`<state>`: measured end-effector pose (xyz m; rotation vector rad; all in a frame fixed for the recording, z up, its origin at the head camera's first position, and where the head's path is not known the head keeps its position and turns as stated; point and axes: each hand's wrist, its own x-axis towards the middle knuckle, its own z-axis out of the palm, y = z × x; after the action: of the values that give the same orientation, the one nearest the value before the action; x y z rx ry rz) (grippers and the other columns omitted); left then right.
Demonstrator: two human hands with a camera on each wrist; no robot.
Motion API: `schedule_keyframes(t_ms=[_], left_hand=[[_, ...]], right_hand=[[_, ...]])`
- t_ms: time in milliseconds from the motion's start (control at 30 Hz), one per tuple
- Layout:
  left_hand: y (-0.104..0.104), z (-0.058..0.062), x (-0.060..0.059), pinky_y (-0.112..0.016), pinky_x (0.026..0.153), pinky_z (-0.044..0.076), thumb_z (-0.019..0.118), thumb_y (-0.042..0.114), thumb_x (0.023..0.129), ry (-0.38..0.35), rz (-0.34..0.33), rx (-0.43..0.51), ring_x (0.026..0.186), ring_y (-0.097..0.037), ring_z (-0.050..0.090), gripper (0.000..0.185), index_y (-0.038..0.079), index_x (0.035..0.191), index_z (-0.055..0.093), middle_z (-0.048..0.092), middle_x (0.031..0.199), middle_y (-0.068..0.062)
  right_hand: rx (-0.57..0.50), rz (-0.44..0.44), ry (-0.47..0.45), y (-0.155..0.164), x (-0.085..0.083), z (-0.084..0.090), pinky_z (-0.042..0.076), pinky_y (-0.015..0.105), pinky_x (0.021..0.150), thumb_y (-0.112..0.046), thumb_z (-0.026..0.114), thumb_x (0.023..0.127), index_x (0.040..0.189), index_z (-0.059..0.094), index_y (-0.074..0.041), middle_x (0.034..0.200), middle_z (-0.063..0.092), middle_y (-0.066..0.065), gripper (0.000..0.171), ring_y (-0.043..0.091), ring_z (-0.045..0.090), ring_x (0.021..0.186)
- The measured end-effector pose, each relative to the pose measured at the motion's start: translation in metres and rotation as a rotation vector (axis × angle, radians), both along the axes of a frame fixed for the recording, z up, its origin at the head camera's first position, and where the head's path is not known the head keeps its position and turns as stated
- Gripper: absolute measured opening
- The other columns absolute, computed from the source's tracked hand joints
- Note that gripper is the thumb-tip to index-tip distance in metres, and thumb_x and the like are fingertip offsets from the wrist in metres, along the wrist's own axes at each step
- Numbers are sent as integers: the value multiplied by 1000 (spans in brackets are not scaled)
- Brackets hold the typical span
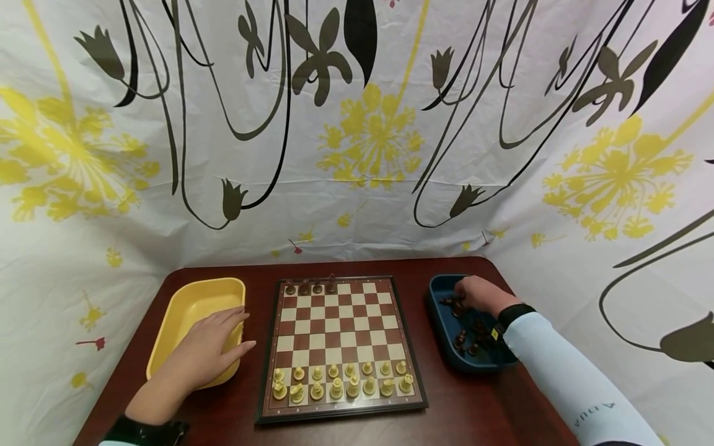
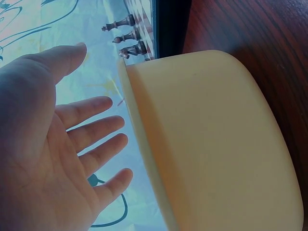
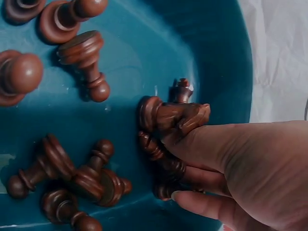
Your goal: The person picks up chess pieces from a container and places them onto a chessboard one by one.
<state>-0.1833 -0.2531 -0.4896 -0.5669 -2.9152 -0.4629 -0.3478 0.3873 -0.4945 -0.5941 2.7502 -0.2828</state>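
Dark knight [image 3: 175, 118] was pinched by the right hand [image 3: 240, 173], lying flat inside the blue tray [image 3: 211, 43]. Chessboard [image 1: 340, 347] lay left of that tray. Left hand [image 1: 209, 350] was rested flat, fingers released, on the yellow tray [image 1: 189, 303].

The dark brown turned chess pieces [image 3: 91, 178] look like polished wood, glossy with highlights. They lie in a smooth, slightly shiny teal plastic tray [image 3: 144, 53] on the right. The yellow plastic tray [image 2: 216, 144] on the left looks smooth and matt. The reddish-brown tabletop [image 1: 474, 409] shows wood grain with a soft sheen. The floral backdrop [image 1: 357, 124] is creased cloth.
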Motion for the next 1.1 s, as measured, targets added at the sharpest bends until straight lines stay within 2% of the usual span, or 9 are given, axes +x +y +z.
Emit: schedule_keyframes(t_ms=[100,267,500,633,833,1100], left_hand=[[1,-1,-1,-74,113,44,74,49,106,1,-2,0,144,-49,55,63,2,148,67,61,156,-21],[1,-2,-1,-74,112,45,74,49,106,4,-4,3,144,-49,55,63,2,148,67,61,156,-21],[0,-3,-1,-74,112,45,74,48,106,7,-5,0,144,-49,55,62,2,148,67,60,156,-21],[1,-2,0,-74,112,45,74,49,106,2,-4,6,144,-49,55,63,2,148,67,60,157,-21],[2,-1,0,-74,112,45,73,49,107,-2,-5,9,144,-49,55,63,2,148,67,60,157,-22],[2,-2,-2,-74,113,44,73,50,106,-4,-2,1,144,-49,55,63,3,148,67,59,157,-22]], right_hand=[[14,13,10,0,1,-4,64,51,85,5,78,96,115,79,1,108,77,12,20,24,70,94],[19,36,36,0,2,-7,64,51,86,6,79,95,112,80,-1,107,78,11,19,22,71,94],[-21,44,93,1,-1,-9,61,42,76,1,78,99,106,81,-6,97,76,4,11,17,64,82],[-41,41,125,2,-3,-8,62,44,77,1,79,98,107,80,-6,100,76,3,12,16,67,86],[-65,35,132,3,-4,-2,63,47,80,-3,80,99,109,80,-6,102,77,3,11,18,69,90],[-101,47,191,0,6,18,62,51,85,-4,82,99,116,79,-4,108,75,6,17,26,71,99]])
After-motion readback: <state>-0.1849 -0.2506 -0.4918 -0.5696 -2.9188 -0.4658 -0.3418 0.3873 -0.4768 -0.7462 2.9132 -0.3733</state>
